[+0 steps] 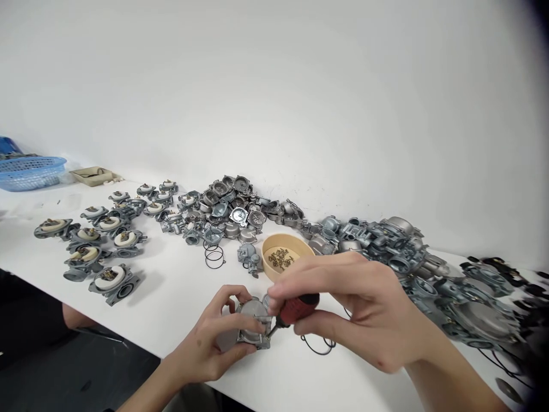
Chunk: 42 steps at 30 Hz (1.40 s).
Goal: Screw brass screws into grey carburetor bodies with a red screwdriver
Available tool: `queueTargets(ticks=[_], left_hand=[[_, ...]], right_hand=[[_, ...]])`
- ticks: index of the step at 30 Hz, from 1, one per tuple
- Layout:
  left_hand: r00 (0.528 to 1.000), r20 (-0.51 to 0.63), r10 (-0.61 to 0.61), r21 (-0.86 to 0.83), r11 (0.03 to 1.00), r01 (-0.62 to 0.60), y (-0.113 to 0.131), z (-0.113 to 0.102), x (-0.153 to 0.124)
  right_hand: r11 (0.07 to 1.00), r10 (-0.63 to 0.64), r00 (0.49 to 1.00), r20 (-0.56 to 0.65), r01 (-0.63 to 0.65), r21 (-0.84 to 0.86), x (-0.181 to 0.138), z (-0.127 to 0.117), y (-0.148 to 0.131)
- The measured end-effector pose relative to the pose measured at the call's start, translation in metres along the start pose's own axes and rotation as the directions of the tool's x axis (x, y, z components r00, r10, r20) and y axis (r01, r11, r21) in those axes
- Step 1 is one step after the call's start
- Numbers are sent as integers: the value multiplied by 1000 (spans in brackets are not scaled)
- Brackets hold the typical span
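Near the table's front edge, my left hand (214, 337) grips a grey metal carburetor (254, 320), its round float bowl facing up. In my right hand (360, 309) is a screwdriver (298, 310) with a red and black handle, held between thumb and fingers. The screwdriver tilts down to the left, its tip at the near right corner of the carburetor; whether it sits in a screw I cannot make out. Just beyond stands a round tan tub (288, 240) with many small brass-coloured screws (281, 258) in it, partly covered by my right hand.
Carburetor bodies with white floats (109, 277) stand at left. A heap of float bowls (235, 203) lies against the wall. More carburetors (381, 240) are piled at right. Black rubber rings (214, 256) lie mid-table and beside my right hand. A blue basket (32, 173) is far left.
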<state>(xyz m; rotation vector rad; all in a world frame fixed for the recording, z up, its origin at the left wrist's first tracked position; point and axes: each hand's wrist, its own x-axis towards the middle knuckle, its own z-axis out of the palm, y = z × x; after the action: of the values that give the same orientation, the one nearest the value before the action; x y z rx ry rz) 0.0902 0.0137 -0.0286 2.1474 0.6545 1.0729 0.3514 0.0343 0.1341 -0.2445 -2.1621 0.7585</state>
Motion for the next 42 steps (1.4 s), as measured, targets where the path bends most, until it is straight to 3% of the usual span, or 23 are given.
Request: queueTargets(ticks=[4,6,9,11,15,17,19,22,24,29,31,35,39,42], left_hand=[[1000,13,-4,1,1000,4,1,-1,2],[1000,3,-5,15,1000,5,-1,-1,1],[1000,3,4,36,999,-4,-3,0,-1],[1000,6,8,34,999,-8,-3,0,-2],[1000,17,-18,29,999,18,0,0,-1],[999,25,-29,27,999,29,1,0,0],[1000,10,-23,26,999,22,0,0,-1],[1000,2,-6,31,1000,6,-2,0,-2],[1000,17,-19,22,1000,19,-3,0,-2],[999,22,-31,-5,999,31,1,0,1],[1000,16,-27,-1,1000,27,0,0,0],[999,13,-29,5,1000,29,-2,1,-2],[999,26,-29,0,1000,29,-1,0,-1],[999,22,-30,-3,1000,30,1,0,1]], right_hand=[[998,-9,989,-144,0,-63,3,5,7],[995,67,992,-104,-60,75,3,6,8],[945,141,989,53,-150,291,-1,5,7],[931,147,987,62,-159,330,-3,5,9],[992,80,982,-174,-61,111,-3,12,17],[1000,-2,979,-202,2,-1,0,14,17],[1000,-8,991,-137,11,25,1,13,14],[973,43,999,33,-50,225,0,8,12],[955,41,998,42,-52,291,-1,5,14],[998,-61,991,-121,58,-24,1,6,18],[999,-28,997,-68,27,-22,1,5,15],[987,33,999,15,-35,157,-3,1,14],[998,-54,991,-120,50,-37,-1,2,23],[981,-106,984,-145,80,-177,0,2,23]])
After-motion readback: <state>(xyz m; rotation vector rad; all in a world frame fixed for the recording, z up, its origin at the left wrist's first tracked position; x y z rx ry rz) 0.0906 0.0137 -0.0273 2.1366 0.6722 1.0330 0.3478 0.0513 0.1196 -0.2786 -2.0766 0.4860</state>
